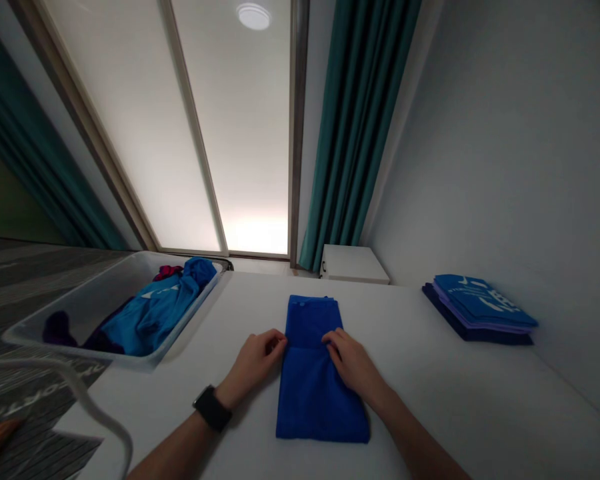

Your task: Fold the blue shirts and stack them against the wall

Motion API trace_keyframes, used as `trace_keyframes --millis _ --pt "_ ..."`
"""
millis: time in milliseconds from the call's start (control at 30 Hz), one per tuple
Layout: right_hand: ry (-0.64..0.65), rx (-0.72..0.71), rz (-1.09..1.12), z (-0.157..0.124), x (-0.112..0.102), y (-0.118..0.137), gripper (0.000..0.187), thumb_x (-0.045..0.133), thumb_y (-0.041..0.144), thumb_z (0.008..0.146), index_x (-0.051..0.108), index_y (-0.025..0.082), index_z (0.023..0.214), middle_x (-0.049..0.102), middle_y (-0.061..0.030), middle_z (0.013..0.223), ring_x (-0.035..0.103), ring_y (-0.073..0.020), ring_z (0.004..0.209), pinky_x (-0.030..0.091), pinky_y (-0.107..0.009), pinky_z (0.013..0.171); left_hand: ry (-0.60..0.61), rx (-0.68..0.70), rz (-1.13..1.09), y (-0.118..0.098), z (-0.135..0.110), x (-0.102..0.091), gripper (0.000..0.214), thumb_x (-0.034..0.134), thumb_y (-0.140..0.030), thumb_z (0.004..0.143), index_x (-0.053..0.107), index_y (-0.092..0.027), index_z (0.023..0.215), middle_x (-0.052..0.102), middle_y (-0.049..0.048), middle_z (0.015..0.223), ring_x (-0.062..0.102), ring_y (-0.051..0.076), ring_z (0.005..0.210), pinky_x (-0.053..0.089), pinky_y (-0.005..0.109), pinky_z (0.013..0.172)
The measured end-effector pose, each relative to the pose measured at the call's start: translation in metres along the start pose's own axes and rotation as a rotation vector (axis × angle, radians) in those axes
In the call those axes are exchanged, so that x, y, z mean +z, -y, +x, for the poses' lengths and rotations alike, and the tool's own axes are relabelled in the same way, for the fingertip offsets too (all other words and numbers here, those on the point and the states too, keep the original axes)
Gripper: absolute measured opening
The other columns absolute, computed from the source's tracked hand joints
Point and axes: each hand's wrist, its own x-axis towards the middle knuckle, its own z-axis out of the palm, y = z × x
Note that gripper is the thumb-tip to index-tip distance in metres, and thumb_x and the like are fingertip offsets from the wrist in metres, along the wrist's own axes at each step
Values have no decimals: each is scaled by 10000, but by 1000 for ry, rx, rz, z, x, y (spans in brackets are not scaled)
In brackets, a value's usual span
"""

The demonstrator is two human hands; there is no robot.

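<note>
A royal-blue garment (317, 400), folded into a long narrow rectangle, lies flat on the white table (220, 427) in front of me. A crease runs across it at about the height of my fingers. At its left edge, my left hand (259, 360) is closed, thumb and fingertips pinching the cloth's side. My right hand (354, 363) pinches the fabric near the right edge, its fingers curled over the top. The garment's exact kind cannot be made out from this folded shape. On my left wrist sits a black watch (213, 408).
To the left, a translucent plastic bin (155, 360) holds crumpled clothes, with a bright blue shirt (153, 313) on top. Several folded garments form a stack (480, 307) at the right, by the wall. A grey-white curved tube (80, 390) crosses the lower left. Beyond the table stands a white cabinet (355, 263).
</note>
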Motion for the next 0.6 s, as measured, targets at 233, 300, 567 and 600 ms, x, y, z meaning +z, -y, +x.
trace_keyframes --millis 233,300,567,600 --pt "-23 -15 -11 -1 1 0 251 383 129 932 608 213 1006 612 -52 1003 627 -181 892 473 -302 839 25 37 41 -7 -3 5 194 552 -325 837 682 -184 866 660 -3 687 568 154 616 387 255 637" --pt "-49 -22 -14 -1 1 0 260 370 146 940 611 221 1000 613 -51 1004 631 -181 884 478 -302 838 37 33 -6 -8 -4 4 190 537 -305 840 681 -181 855 645 -7 666 548 149 598 377 249 607" --pt "-66 -21 -50 1 3 0 289 335 172 958 617 220 998 612 -62 998 638 -189 877 492 -308 840 -29 47 -9 -7 1 6 178 542 -288 831 691 -190 843 660 0 705 549 154 613 390 268 632" --pt "-58 -18 -64 1 3 0 289 336 169 957 617 221 999 613 -62 1001 639 -188 876 492 -306 837 -19 51 11 -5 1 7 169 548 -284 828 689 -192 842 663 0 707 555 155 616 391 272 644"
